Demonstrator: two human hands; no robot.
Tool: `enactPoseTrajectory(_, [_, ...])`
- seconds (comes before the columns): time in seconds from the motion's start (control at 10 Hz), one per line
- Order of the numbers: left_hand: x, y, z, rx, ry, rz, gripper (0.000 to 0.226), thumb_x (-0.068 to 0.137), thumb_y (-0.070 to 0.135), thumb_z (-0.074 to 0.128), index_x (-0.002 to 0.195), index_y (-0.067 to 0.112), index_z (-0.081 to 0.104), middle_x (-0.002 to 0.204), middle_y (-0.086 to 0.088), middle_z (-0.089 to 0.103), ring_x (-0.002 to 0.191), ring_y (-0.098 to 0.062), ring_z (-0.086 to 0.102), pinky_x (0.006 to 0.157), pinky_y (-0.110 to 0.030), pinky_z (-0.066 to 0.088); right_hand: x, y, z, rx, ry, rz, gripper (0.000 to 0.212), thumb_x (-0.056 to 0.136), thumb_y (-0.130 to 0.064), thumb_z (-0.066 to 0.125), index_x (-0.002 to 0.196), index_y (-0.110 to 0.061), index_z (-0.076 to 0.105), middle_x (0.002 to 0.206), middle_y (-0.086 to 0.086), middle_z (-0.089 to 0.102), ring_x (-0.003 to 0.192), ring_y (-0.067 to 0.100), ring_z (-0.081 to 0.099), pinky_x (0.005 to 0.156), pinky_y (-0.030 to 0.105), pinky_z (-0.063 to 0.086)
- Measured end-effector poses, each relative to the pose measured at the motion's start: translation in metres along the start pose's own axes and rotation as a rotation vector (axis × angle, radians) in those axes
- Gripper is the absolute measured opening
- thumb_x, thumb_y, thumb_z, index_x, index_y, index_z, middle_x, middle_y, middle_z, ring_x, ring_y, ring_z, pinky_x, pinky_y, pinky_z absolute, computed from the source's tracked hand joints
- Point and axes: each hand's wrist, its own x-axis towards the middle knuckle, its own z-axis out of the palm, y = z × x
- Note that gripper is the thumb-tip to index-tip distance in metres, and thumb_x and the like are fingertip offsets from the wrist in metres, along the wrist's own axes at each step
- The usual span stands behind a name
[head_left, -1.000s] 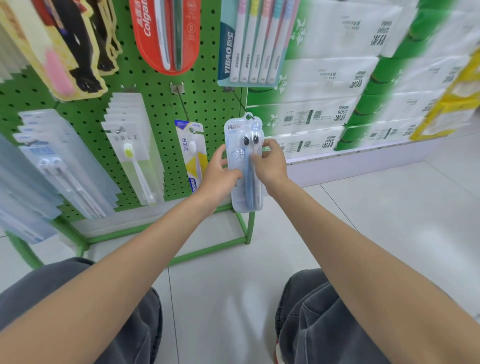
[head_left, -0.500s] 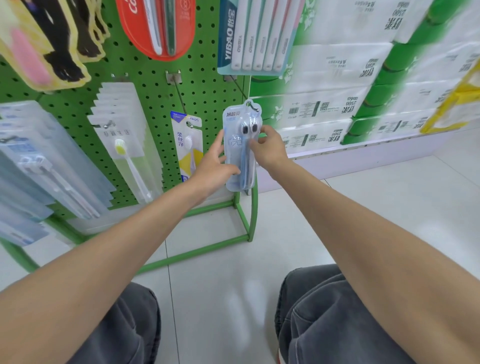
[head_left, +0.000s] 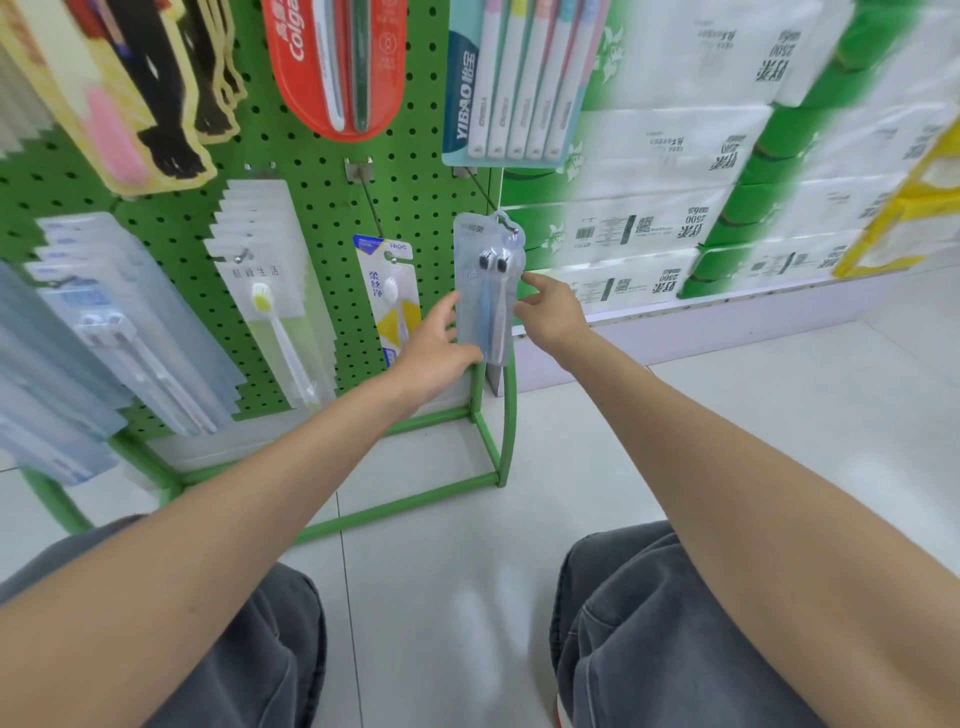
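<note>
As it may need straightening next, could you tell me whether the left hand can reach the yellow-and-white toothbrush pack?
Probably yes. The left hand is right beside the yellow-and-white toothbrush pack, covering its lower corner in this view, with nothing between them; its fingers only touch the blue toothbrush pack.

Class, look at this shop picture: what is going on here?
A person at a green pegboard rack is handling a twin toothbrush pack. Its top loop sits on a hook at the rack's right edge. The left hand touches the pack's left side, the right hand its right edge, fingers relaxed on both.
</note>
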Motion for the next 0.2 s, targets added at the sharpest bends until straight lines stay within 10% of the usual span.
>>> enactPoseTrajectory(0.2, [-0.011, -0.017, -0.006, 0.108, 0.079, -0.063, 0.026, 0.094, 0.005, 0.053, 0.118, 0.015, 0.06, 0.119, -0.009, 0.063, 0.105, -0.023, 0.063, 0.093, -0.041, 0.054, -0.026, -0.007, -0.001, -0.063, -0.05, -0.027, 0.042, 0.095, -0.014, 0.058, 0.137, -0.009, 0.051, 0.111, 0.013, 0.067, 0.087, 0.022, 0.059, 0.072, 0.024, 0.042])
